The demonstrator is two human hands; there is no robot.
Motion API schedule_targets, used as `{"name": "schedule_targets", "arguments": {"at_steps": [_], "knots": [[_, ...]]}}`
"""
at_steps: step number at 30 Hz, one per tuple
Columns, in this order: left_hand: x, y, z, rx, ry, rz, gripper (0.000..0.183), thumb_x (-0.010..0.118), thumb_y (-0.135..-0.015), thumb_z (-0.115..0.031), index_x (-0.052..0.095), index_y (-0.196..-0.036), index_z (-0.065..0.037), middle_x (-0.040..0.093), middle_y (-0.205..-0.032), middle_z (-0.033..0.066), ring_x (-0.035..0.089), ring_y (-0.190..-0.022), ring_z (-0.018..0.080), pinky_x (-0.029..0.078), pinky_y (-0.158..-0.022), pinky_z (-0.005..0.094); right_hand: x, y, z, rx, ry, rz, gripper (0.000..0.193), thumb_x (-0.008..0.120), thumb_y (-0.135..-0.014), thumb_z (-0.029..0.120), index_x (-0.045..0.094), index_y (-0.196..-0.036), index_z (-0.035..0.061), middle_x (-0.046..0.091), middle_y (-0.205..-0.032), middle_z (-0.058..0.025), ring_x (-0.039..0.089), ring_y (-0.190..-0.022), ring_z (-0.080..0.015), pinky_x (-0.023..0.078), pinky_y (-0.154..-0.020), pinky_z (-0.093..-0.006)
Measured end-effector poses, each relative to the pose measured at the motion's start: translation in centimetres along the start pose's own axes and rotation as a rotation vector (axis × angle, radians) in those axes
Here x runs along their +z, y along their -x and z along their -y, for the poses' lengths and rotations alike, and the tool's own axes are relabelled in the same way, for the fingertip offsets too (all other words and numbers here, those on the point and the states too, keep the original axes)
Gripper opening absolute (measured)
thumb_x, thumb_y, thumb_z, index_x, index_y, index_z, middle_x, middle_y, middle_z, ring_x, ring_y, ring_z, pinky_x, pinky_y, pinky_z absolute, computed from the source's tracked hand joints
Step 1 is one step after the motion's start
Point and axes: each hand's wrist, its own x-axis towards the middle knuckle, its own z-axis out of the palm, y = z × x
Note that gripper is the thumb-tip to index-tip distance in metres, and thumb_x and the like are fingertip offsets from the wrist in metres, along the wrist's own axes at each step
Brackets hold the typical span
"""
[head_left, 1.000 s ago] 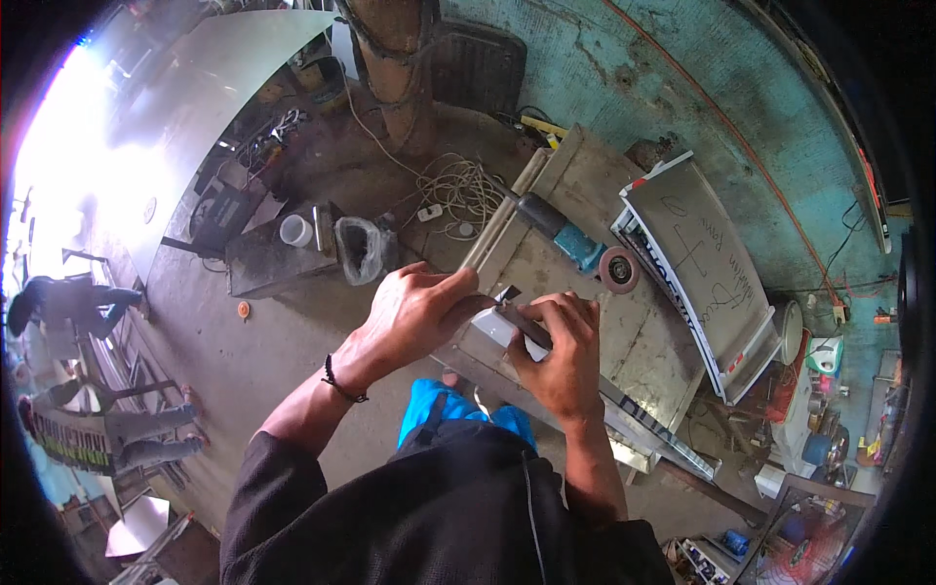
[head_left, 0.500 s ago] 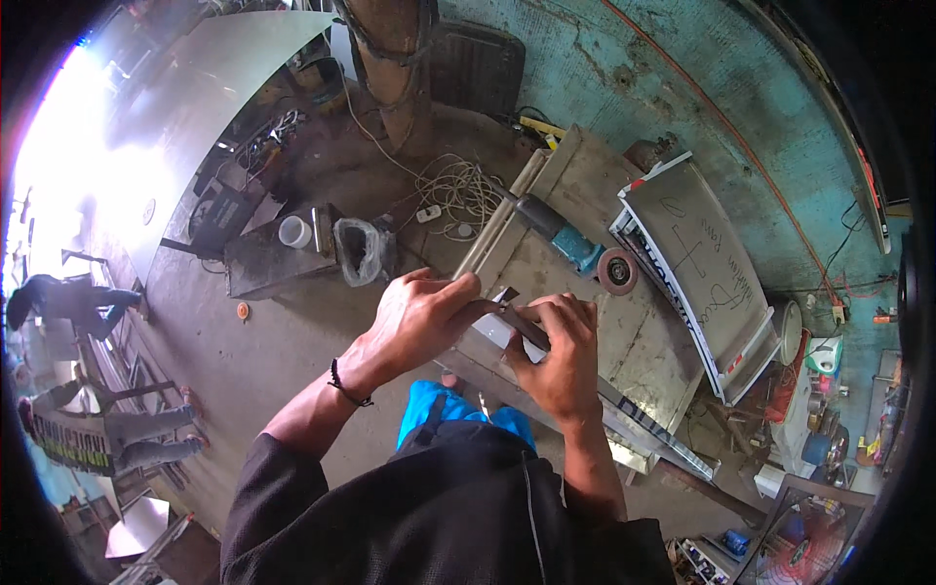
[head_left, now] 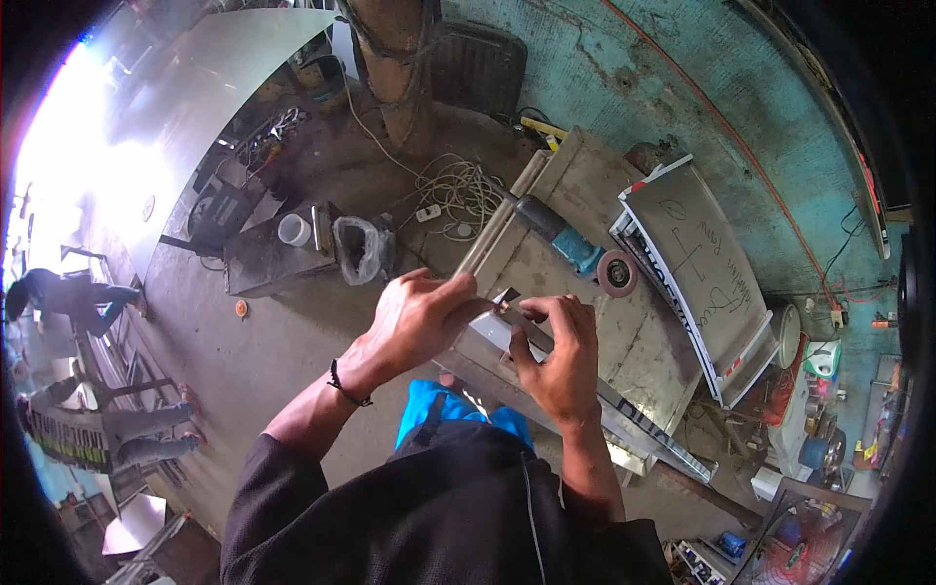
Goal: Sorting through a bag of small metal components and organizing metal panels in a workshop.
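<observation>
My left hand (head_left: 414, 317), with a dark band round its wrist, is closed, its thumb and fingertips pinching the far end of a narrow metal strip (head_left: 538, 337). A tiny brownish bit shows at that end, too small to name. Curled around the same strip just to the right is my right hand (head_left: 560, 359), thumb on the near side and index finger on the far side. A long metal profile (head_left: 653, 441) with a printed film runs from beneath my right hand toward the lower right, along the bench edge. Whether strip and profile are one piece is hidden.
On the metal bench (head_left: 639, 336) lies a teal angle grinder (head_left: 575, 249) with a brown disc. Beyond it leans a tray-like metal panel (head_left: 704, 263) with handwriting. A coiled cable (head_left: 458, 200), white tub (head_left: 293, 230) and plastic-lined bin (head_left: 361, 252) are farther off. People (head_left: 78, 297) are at far left.
My right thumb and index finger have shifted slightly on the strip, showing a little more of it between them. My left hand stays almost in place.
</observation>
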Motion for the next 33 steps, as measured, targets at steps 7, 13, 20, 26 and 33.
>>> {"name": "schedule_targets", "arguments": {"at_steps": [7, 13, 20, 26, 33], "knots": [[-0.1, -0.2, -0.4, -0.002, 0.004, -0.041, 0.024, 0.072, -0.084, -0.023, 0.052, -0.076, -0.011, 0.053, -0.055, 0.006, 0.056, -0.051, 0.0276, 0.045, -0.058, 0.0365, 0.0, 0.0, 0.1, -0.03, 0.03, 0.014, 0.024, 0.064, -0.084, 0.011, 0.058, -0.106, 0.0045, 0.061, -0.092, -0.0094, 0.058, -0.09, -0.0277, 0.041, -0.082, -0.0416], [0.0, 0.0, -0.5, -0.029, 0.03, -0.013, 0.027, 0.073, -0.083, -0.02, 0.051, -0.075, -0.009, 0.053, -0.056, 0.0073, 0.057, -0.053, 0.0287, 0.044, -0.058, 0.0381, -0.1, 0.0, 0.6, -0.024, 0.049, 0.002, 0.017, 0.058, -0.089, 0.008, 0.058, -0.106, 0.0037, 0.061, -0.092, -0.0108, 0.058, -0.089, -0.0283, 0.041, -0.082, -0.0414], [0.0, 0.1, -0.9, -0.051, 0.042, -0.041, 0.024, 0.074, -0.085, -0.019, 0.054, -0.076, -0.008, 0.058, -0.058, 0.0067, 0.06, -0.055, 0.0287, 0.045, -0.06, 0.0388, 0.3, 0.2, 0.3, -0.001, 0.009, -0.016, 0.017, 0.057, -0.088, 0.004, 0.057, -0.105, 0.0043, 0.061, -0.092, -0.0108, 0.058, -0.088, -0.0285, 0.041, -0.082, -0.042], [0.2, 0.6, -0.7, -0.057, 0.02, -0.079, 0.03, 0.072, -0.084, -0.025, 0.048, -0.073, -0.01, 0.052, -0.054, 0.0056, 0.057, -0.052, 0.0276, 0.044, -0.056, 0.0374, 0.3, 0.1, 0.6, -0.022, 0.022, -0.042, 0.02, 0.058, -0.084, 0.003, 0.056, -0.103, 0.0048, 0.06, -0.091, -0.0098, 0.058, -0.088, -0.028, 0.041, -0.082, -0.0413], [0.0, 1.1, -0.9, -0.053, 0.028, -0.013, 0.025, 0.074, -0.084, -0.02, 0.053, -0.076, -0.008, 0.053, -0.057, 0.0057, 0.055, -0.052, 0.0259, 0.039, -0.055, 0.0361, 0.5, 0.2, 0.1, -0.046, 0.064, -0.019, 0.02, 0.059, -0.084, 0.006, 0.058, -0.104, 0.0053, 0.06, -0.093, -0.0088, 0.058, -0.09, -0.027, 0.041, -0.084, -0.0414]]}}
